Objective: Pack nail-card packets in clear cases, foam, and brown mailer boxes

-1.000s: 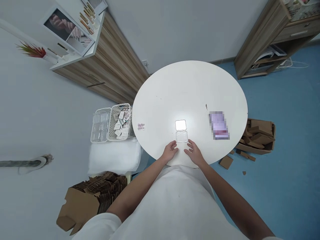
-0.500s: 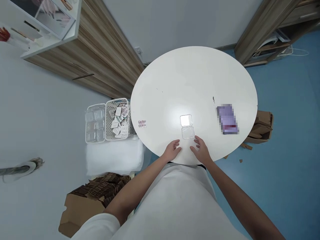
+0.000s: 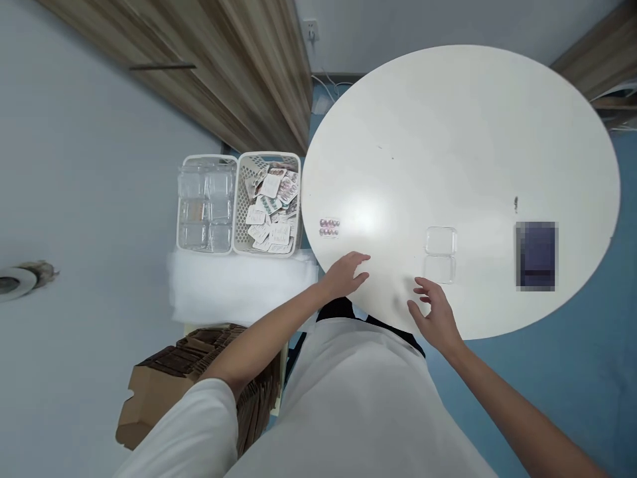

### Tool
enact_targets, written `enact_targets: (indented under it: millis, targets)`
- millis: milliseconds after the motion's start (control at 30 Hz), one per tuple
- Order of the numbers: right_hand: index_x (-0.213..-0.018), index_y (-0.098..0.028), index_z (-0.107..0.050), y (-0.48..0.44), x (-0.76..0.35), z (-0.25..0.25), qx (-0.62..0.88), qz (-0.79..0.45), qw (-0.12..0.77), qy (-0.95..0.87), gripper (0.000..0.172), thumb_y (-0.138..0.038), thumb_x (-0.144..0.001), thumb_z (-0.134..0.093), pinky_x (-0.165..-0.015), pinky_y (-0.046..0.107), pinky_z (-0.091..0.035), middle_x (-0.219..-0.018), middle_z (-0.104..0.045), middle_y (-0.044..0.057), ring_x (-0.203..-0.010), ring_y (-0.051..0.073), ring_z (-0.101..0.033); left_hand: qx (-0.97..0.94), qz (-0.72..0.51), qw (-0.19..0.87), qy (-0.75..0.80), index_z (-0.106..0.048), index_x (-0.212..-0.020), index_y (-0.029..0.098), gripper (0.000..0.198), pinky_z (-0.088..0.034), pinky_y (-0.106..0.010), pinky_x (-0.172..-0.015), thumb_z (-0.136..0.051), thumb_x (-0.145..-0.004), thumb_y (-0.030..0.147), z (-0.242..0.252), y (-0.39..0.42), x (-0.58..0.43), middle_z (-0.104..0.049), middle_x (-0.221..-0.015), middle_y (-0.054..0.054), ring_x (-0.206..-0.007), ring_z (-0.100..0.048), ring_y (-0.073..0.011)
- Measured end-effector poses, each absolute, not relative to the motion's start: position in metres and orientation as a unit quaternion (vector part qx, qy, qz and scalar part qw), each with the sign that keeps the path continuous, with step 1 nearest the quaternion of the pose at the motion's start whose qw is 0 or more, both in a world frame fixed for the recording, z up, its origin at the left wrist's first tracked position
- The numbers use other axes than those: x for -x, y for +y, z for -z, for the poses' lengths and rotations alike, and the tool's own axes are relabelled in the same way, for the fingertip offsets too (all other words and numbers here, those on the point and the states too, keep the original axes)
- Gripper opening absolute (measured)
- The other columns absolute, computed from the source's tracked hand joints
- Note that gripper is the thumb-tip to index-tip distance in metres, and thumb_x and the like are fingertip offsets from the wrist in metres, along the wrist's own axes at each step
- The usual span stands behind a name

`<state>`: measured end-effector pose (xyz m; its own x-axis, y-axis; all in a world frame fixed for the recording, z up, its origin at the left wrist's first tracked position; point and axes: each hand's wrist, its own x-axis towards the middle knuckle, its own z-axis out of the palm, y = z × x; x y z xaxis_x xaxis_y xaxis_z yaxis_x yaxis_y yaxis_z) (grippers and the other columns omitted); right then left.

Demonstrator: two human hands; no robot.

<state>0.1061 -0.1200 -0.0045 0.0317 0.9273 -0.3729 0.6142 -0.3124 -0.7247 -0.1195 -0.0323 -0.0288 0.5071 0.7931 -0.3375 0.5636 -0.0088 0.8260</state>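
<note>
My left hand (image 3: 347,273) is open over the near left part of the white oval table (image 3: 478,133), its fingers apart and holding nothing. Nearest to it, a little up and to the left, lies a small sheet of pink-purple beads or capsules (image 3: 329,228). My right hand (image 3: 434,312) is also open and empty, thumb and fingers spread, close below a clear plastic case (image 3: 440,255). That case lies unfolded flat, with its two halves one above the other. Neither hand appears to grip anything.
Left of the table, a white basket (image 3: 242,219) holds many small packets, beside a white tray (image 3: 180,226) of clear cases. Below are white sheets (image 3: 239,285) and a box (image 3: 154,398) of folded brown cardboard. A blurred dark purple item (image 3: 537,255) lies at the table's right.
The view has swung left and closer. My left hand has moved left, away from the clear case and toward the bead sheet. My right hand stays near the case, slightly lower left of it.
</note>
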Motion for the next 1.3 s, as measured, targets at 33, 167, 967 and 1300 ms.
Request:
enact_targets:
  millis: [33, 167, 967, 1300]
  targets:
    - [-0.122, -0.028, -0.037, -0.111, -0.097, 0.003, 0.682, -0.423, 0.171, -0.571, 0.044, -0.036, -0.079, -0.045, -0.072, 0.039, -0.049, -0.117, -0.046, 0.008, -0.097, 0.023, -0.052, -0.728, -0.102, 0.482, 0.477, -0.046, -0.118, 0.021, 0.038, -0.039, -0.034, -0.087, -0.047, -0.081, 0.027, 0.028, -0.022, 0.131, -0.051, -0.115, -0.008, -0.104, -0.048, -0.0222]
    - [-0.126, -0.028, -0.033, -0.071, -0.061, 0.004, 0.62, -0.432, 0.1, -0.647, 0.047, -0.035, -0.08, -0.043, -0.064, 0.035, -0.05, -0.12, -0.043, 0.009, -0.093, 0.023, -0.054, -0.792, -0.04, 0.356, 0.493, -0.042, -0.12, 0.016, 0.042, -0.034, -0.039, -0.086, -0.05, -0.079, 0.025, 0.025, 0.019, 0.17, -0.049, -0.114, -0.011, -0.106, -0.044, -0.0262]
    - [-0.12, -0.021, -0.037, 0.042, 0.034, 0.076, 0.631, -0.302, 0.052, -0.713, 0.051, -0.034, -0.074, -0.054, -0.067, 0.037, -0.044, -0.107, -0.041, 0.009, -0.09, 0.024, -0.048, -0.823, 0.006, 0.252, 0.508, -0.049, -0.109, 0.016, 0.042, -0.011, -0.053, -0.09, -0.057, -0.074, 0.038, 0.057, 0.071, 0.215, -0.05, -0.096, -0.008, -0.1, -0.039, -0.0288]
    - [-0.119, -0.019, -0.04, 0.03, 0.036, 0.078, 0.645, -0.327, 0.13, -0.678, 0.048, -0.019, -0.072, -0.052, -0.076, 0.038, -0.041, -0.1, -0.052, 0.008, -0.086, 0.022, -0.049, -0.817, 0.018, 0.215, 0.535, -0.038, -0.119, 0.02, 0.051, -0.015, -0.046, -0.091, -0.056, -0.072, 0.018, 0.047, 0.049, 0.206, -0.056, -0.097, -0.008, -0.094, -0.047, -0.0261]
